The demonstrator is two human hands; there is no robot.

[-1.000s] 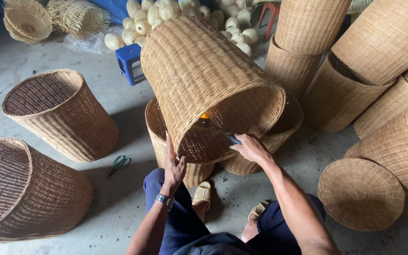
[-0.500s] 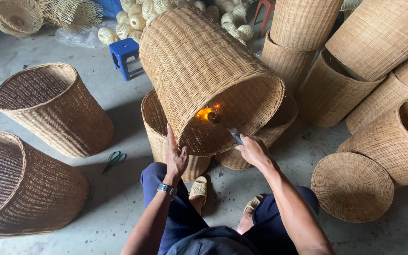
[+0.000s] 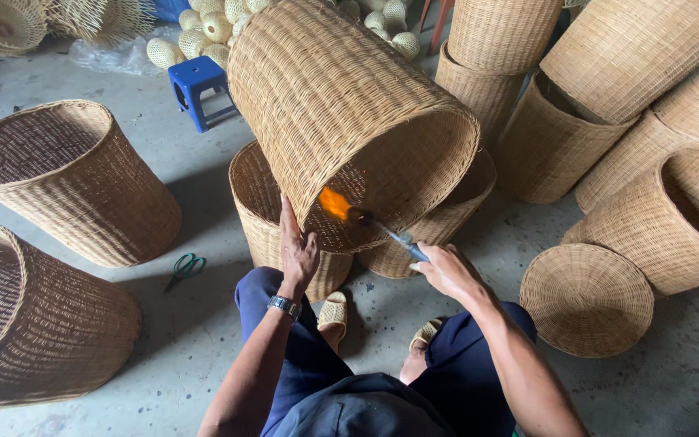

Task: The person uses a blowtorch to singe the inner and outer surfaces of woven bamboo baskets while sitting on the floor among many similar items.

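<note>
The tilted wicker basket (image 3: pixel 341 105) is being steadied at its rim over a lower basket (image 3: pixel 264 206) by the flat left hand (image 3: pixel 297 247), while the torch (image 3: pixel 386 231), clamped in the right hand (image 3: pixel 446 271), is being played inside, its flame now larger than a second ago.

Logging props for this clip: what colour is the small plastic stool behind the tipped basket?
Blue. The stool shows clearly in the head view, on the grey floor.
</note>
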